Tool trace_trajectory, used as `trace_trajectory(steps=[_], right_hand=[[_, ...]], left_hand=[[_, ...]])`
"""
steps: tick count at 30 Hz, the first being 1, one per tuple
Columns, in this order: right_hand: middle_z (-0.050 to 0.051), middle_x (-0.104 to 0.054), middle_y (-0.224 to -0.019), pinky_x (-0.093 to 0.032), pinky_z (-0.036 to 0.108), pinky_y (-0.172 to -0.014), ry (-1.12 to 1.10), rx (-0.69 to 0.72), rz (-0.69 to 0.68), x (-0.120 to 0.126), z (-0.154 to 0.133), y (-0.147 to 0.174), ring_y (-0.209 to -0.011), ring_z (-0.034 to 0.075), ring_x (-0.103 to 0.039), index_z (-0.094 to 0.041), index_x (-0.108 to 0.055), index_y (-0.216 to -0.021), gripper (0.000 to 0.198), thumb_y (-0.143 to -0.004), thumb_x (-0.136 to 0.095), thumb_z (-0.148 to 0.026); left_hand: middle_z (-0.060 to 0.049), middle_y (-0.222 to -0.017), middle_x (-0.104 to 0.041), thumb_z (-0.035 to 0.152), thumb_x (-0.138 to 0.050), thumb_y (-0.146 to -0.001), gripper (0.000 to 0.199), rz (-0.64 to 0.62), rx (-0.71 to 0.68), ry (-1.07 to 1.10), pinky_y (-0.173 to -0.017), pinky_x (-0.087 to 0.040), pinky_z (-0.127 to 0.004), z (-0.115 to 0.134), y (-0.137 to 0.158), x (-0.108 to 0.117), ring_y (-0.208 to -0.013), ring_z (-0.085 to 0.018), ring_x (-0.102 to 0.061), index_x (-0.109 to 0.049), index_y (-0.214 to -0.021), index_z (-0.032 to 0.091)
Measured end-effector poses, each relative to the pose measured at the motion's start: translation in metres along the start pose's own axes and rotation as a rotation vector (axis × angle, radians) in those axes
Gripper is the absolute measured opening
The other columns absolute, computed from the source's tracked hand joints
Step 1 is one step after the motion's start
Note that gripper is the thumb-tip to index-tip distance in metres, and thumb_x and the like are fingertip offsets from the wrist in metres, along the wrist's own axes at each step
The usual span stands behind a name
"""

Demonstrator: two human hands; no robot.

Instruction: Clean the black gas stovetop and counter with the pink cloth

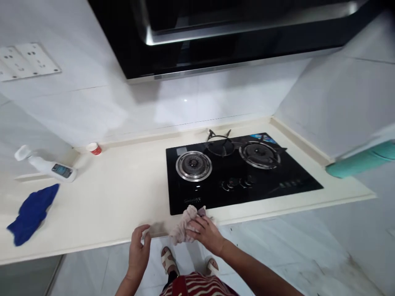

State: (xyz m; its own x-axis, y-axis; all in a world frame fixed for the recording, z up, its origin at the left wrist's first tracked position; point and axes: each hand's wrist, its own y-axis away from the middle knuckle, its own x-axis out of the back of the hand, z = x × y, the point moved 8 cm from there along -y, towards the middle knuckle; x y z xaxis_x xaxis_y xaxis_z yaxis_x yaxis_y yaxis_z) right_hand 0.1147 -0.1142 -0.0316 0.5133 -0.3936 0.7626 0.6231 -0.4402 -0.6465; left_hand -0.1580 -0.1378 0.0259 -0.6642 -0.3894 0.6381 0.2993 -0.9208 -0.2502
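My right hand is closed on a crumpled pale pink cloth at the front edge of the counter, just below the hob's front left corner. The black glass gas hob lies behind the cloth, its left burner without a pan support. A black pan support sits near the hob's back edge. To the left of the cloth, my left hand hovers by the counter edge, fingers curved and apart with nothing in them.
A white spray bottle stands on the left of the cream counter, near a blue cloth and a small red and white cup. A black range hood hangs low above the hob. A green roll-like object juts in at right.
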Motion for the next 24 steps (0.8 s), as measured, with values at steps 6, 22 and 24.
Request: trace_trajectory(steps=[6,22,24], right_hand=[[0.005,-0.062,-0.118,-0.033,0.047,-0.103,0.162,-0.236,-0.037,0.072,0.12,0.105,-0.118,0.026,-0.046,-0.031,-0.067,-0.114,0.033,-0.086,-0.063,-0.014],[0.016,-0.04,-0.14,-0.034,0.058,-0.107,0.322,-1.195,0.357,0.207,0.345,0.293,-0.134,0.033,-0.035,-0.018,-0.059,-0.116,0.037,-0.083,-0.046,-0.024],[0.018,-0.032,-0.143,-0.034,0.059,-0.107,0.358,-1.271,0.449,0.194,0.339,0.284,-0.136,0.036,-0.031,-0.017,-0.057,-0.119,0.04,-0.086,-0.048,-0.037]], left_hand=[[-0.009,-0.106,-0.067,0.037,-0.051,-0.087,0.027,-0.1,-0.277,-0.121,-0.09,-0.052,-0.044,0.043,0.0,-0.07,-0.103,-0.025,-0.063,-0.066,-0.104,0.022],[-0.014,-0.146,-0.049,0.052,-0.061,-0.083,0.055,-0.229,-1.1,-0.605,-0.105,-0.036,-0.048,0.183,0.015,-0.265,-0.135,-0.034,-0.043,-0.057,-0.132,0.026],[-0.013,-0.146,-0.049,0.053,-0.063,-0.081,0.058,-0.23,-1.199,-0.615,-0.106,-0.034,-0.049,0.193,0.015,-0.281,-0.134,-0.034,-0.043,-0.056,-0.133,0.027]])
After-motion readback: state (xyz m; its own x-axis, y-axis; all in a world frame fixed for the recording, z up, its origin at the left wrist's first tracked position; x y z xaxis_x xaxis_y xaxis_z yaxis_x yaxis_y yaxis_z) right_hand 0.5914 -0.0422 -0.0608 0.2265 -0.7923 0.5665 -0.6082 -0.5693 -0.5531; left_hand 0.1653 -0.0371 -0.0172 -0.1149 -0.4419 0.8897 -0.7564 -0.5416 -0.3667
